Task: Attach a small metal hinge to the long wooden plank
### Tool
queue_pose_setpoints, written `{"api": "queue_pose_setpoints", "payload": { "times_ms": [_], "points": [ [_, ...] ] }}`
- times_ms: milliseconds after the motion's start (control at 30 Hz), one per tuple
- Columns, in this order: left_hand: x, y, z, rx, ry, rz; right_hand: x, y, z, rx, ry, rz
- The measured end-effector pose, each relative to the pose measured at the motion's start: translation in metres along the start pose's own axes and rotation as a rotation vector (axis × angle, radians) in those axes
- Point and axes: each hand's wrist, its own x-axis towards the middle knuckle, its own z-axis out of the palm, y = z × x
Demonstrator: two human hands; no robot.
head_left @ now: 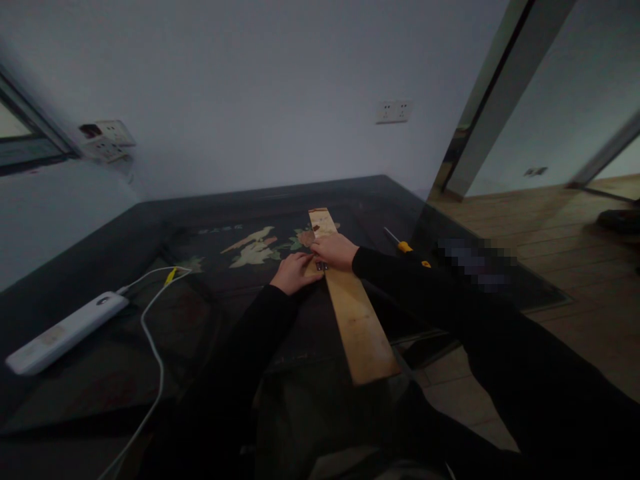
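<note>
A long light wooden plank (pixel 357 317) lies on a dark table (pixel 100 247), its near end sticking out over the table's front edge. My left hand (pixel 295 273) rests flat against the plank's left side. My right hand (pixel 334 250) presses on top of the plank, beside a small dark object (pixel 321 266) that I cannot identify. Both arms wear black sleeves. Whether either hand grips anything is unclear in the dim light.
A white power strip (pixel 65 331) with a white cable (pixel 150 333) lies at the table's left. A yellow-handled screwdriver (pixel 400 243) lies right of the plank. An inlaid bird-and-flower picture (pixel 255 247) decorates the tabletop. Wooden floor spreads to the right, wall sockets (pixel 394 111) behind.
</note>
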Motion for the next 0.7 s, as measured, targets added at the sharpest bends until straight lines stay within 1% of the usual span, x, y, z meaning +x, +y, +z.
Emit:
{"api": "queue_pose_setpoints", "payload": {
  "times_ms": [200, 367, 467, 567, 700],
  "points": [
    [0.0001, -0.0002, 0.0005, -0.003, 0.009, 0.010, -0.0010, 0.0001, -0.0017, 0.050, -0.007, -0.011],
    [0.0000, 0.0011, -0.0004, 0.015, 0.004, 0.003, -0.0027, -0.0004, -0.0051, 0.054, -0.006, 0.081],
    [0.0000, 0.0016, -0.0010, 0.023, -0.002, 0.008, -0.0019, -0.0008, -0.0047, 0.029, -0.017, 0.065],
    [0.0001, 0.0014, -0.0010, 0.033, -0.007, 0.011, -0.0009, -0.0008, -0.0048, 0.072, -0.029, 0.056],
    [-0.0001, 0.0013, -0.0005, 0.038, 0.004, 0.020, 0.0001, -0.0019, -0.0046, 0.099, -0.029, 0.109]
  ]
}}
